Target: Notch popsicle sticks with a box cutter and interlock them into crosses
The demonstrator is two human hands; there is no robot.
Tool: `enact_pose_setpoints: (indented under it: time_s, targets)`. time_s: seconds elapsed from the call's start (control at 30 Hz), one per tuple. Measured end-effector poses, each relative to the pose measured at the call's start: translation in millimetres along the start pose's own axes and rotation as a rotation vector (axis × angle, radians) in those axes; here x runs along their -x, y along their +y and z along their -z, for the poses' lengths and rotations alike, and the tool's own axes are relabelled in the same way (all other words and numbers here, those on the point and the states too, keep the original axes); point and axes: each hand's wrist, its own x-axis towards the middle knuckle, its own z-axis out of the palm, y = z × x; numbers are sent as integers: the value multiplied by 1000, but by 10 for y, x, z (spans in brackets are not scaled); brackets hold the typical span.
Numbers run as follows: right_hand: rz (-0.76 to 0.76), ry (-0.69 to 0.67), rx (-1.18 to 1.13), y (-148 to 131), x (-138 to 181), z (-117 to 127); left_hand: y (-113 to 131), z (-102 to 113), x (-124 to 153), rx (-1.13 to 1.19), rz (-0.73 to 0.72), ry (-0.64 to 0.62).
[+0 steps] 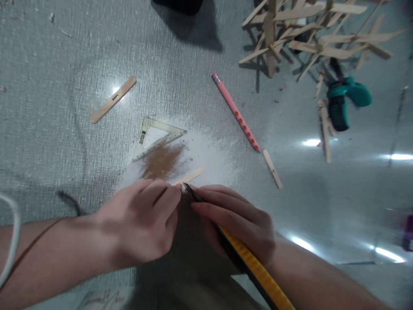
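Held in my left hand (pixel 142 219) is a thin wooden craft stick (pixel 193 174), its free end pointing up and right; the rest hides behind my fingers. My right hand (pixel 240 219) grips a yellow and black utility knife (pixel 254 269). Its blade tip meets or nearly meets the stick beside my left fingertips. Just beyond my hands, a clear set square (pixel 166 129) lies flat by a patch of brown dust (pixel 164 159). A pink pencil (pixel 237 114) rests farther off, with a short stick piece (pixel 272 169) near its point.
A craft stick with a slot (pixel 124 88) lies at the left. Joined craft sticks (pixel 306 30) stand at the upper right, above teal-handled pliers (pixel 342 101) and stick scraps (pixel 324 129). A black object (pixel 180 4) sits at the top edge. A white cable (pixel 14 228) loops over the left forearm.
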Motion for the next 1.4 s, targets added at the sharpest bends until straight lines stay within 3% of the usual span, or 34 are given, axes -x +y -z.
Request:
enact_pose_setpoints:
  time_s: [0.47, 0.73, 0.97, 1.07, 1.4]
  targets:
    - [37, -47, 31, -34, -34, 18, -13, 17, 5, -114, -71, -32]
    - [66, -65, 23, -19, -3, 18, 12, -32, 44, -204, -154, 11]
    - [21, 23, -2, 15, 15, -17, -21, -42, 6, -87, -51, 77]
    - [27, 23, -40, 34, 9, -30, -21, -69, 5, -80, -77, 122]
    - [47, -46, -15, 8, -10, -14, -24, -24, -13, -121, -101, 78]
